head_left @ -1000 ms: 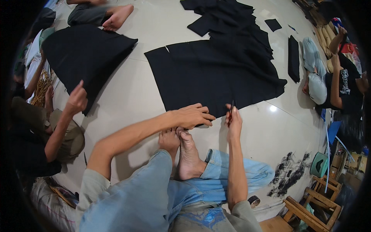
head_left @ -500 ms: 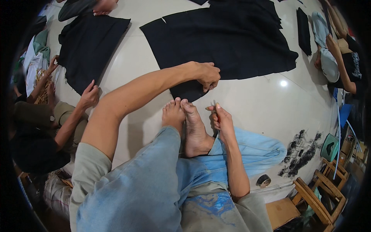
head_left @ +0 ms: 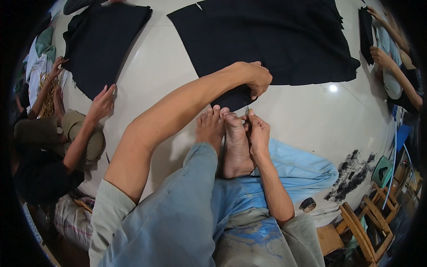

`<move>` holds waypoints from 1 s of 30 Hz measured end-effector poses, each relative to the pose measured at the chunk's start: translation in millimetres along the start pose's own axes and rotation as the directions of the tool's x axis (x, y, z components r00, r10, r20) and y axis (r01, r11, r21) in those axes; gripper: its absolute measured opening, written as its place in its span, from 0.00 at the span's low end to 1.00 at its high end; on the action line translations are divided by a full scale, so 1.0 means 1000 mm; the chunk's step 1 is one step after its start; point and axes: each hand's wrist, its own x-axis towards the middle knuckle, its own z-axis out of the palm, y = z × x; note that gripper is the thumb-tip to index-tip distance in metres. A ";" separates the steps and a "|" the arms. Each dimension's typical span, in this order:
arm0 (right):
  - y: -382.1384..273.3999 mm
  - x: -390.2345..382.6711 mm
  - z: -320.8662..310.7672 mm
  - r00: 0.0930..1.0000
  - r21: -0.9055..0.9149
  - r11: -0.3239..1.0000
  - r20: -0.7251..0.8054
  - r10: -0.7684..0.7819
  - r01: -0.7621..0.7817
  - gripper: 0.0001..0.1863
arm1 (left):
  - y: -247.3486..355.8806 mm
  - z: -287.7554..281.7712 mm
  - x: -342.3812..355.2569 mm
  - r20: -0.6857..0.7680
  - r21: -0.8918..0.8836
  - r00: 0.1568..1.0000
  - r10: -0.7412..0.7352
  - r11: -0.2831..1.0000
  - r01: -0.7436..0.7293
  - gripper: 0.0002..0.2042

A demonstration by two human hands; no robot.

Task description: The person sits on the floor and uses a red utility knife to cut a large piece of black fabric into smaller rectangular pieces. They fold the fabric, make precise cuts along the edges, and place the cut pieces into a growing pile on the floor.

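A large sheet of black cloth (head_left: 275,40) lies on the tiled floor in front of my bare feet (head_left: 236,142). My left hand (head_left: 258,80) reaches across to its near edge, fingers curled onto the cloth, the fingertips partly hidden. Just below that edge, beside the sole of my upturned foot, my right hand (head_left: 259,129) is closed on small scissors (head_left: 247,110), their thin metal blades pointing up toward the cloth's rounded corner; the handle is mostly hidden by my fingers and foot.
At left a co-worker's hands (head_left: 102,102) hold another black piece (head_left: 102,44). At right another person's hand (head_left: 382,58) is beside a dark strip (head_left: 366,35). Wooden frames (head_left: 364,231), a green object (head_left: 382,171), a roll of tape (head_left: 308,204) and dark smudges (head_left: 344,175) are at lower right.
My view has shifted. My left arm reaches farther forward, its fingers more curled. The scissors, at the cloth's edge a second ago, dropped back beside my foot, then rose slightly toward the corner.
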 end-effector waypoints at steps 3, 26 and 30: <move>0.000 0.002 0.004 1.000 0.008 1.000 0.005 -0.005 0.005 0.21 | 0.003 -0.005 -0.001 0.034 0.010 0.999 -0.004 1.000 0.004 0.15; -0.003 0.003 0.008 0.998 0.061 0.997 0.035 0.048 -0.050 0.21 | -0.010 0.010 -0.004 -0.104 -0.065 0.992 0.070 0.995 -0.078 0.11; 0.001 0.005 0.008 0.999 0.063 0.998 0.036 0.015 -0.017 0.21 | -0.010 0.010 -0.006 -0.115 -0.078 0.991 0.066 0.994 -0.075 0.10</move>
